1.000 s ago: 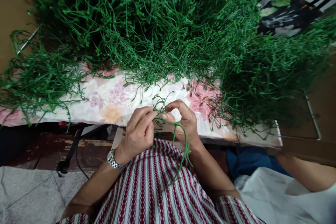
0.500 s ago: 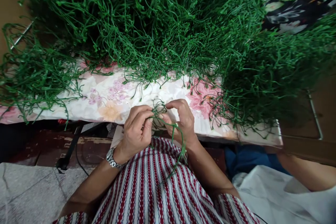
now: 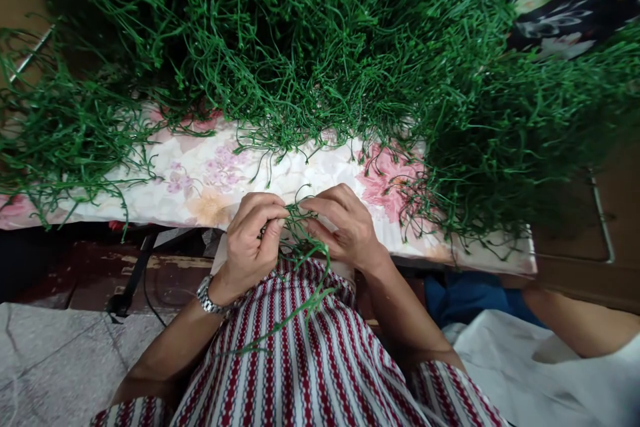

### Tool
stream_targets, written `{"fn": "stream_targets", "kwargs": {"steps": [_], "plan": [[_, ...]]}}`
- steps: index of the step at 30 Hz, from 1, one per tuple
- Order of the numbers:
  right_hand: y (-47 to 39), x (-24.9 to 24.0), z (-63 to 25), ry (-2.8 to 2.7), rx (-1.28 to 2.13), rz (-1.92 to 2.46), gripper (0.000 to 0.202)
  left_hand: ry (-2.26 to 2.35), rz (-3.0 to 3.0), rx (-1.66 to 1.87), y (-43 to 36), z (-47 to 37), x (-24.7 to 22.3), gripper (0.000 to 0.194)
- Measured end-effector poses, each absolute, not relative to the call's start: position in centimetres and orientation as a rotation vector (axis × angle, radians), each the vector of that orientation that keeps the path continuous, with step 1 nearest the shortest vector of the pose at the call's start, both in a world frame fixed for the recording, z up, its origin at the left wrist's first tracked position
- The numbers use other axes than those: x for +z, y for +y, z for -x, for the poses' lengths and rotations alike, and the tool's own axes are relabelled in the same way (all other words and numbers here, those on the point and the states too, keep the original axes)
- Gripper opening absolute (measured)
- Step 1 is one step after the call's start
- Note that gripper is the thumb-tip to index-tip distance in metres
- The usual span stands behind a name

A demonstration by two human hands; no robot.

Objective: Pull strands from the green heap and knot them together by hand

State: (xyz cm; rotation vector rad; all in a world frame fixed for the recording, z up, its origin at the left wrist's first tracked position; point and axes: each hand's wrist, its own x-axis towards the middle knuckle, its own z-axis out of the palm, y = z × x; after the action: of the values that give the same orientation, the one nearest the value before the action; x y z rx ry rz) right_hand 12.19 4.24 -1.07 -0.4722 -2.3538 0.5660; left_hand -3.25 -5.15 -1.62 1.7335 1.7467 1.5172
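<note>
Thin green plastic-looking plant stems (image 3: 299, 235) hang in a small tangle between my two hands, over the table's front edge. My left hand (image 3: 255, 233), with a metal watch at the wrist, pinches them between thumb and fingertips. From the other side, the thumb and bent fingers of my right hand (image 3: 345, 223) close on the same stems. A longer strand (image 3: 285, 323) trails down across my striped clothing. The fingertips partly hide where the stems meet.
A large heap of green stems (image 3: 300, 33) covers the table's back. Smaller piles lie left (image 3: 65, 140) and right (image 3: 480, 167) on the floral tablecloth (image 3: 210, 180). A dark floral bag (image 3: 565, 13) stands back right. Another person's arm (image 3: 575, 317) is at right.
My right hand's fingers have come down closer over the stems. The trailing strand has swung from the right toward the left across my clothing, and more stems hang below my hands.
</note>
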Motion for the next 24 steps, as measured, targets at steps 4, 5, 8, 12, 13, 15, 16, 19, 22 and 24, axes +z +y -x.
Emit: {"fn": "stream_targets", "kwargs": {"steps": [4, 5, 8, 12, 13, 15, 16, 19, 22, 24], "plan": [[4.6, -1.1, -12.2, -2.366, 0.513, 0.402, 0.008, 1.724, -1.714, 1.548, -5.1, 3.5, -1.6, 0.012], [4.7, -1.1, -12.2, -2.370, 0.517, 0.391, 0.006, 1.721, -1.709, 1.541, -5.1, 3.5, -1.6, 0.012], [5.0, -1.1, -12.1, -2.392, 0.503, 0.363, 0.003, 1.737, -1.812, 1.439, -5.0, 3.6, -1.2, 0.012], [5.1, -0.7, -11.8, -2.446, 0.496, 0.336, 0.005, 1.834, -2.144, 1.139, -4.6, 3.6, -0.4, 0.021], [5.0, -0.7, -11.7, -2.464, 0.498, 0.338, 0.006, 1.849, -2.203, 1.094, -4.5, 3.6, -0.3, 0.022], [5.0, -0.5, -11.5, -2.501, 0.502, 0.346, 0.008, 1.849, -2.252, 1.098, -4.4, 3.7, -0.1, 0.021], [4.9, -0.5, -11.5, -2.523, 0.505, 0.347, 0.009, 1.837, -2.243, 1.133, -4.4, 3.8, -0.2, 0.021], [5.2, -0.4, -11.4, -2.583, 0.556, 0.342, 0.008, 1.764, -2.146, 1.188, -4.3, 4.2, -0.3, 0.023], [5.7, -0.2, -11.4, -2.598, 0.742, 0.314, 0.008, 1.662, -2.052, 1.186, -4.2, 4.7, -0.3, 0.021], [6.1, -0.1, -11.4, -2.586, 0.921, 0.286, 0.009, 1.607, -2.008, 1.164, -4.1, 4.9, -0.2, 0.019]]}}
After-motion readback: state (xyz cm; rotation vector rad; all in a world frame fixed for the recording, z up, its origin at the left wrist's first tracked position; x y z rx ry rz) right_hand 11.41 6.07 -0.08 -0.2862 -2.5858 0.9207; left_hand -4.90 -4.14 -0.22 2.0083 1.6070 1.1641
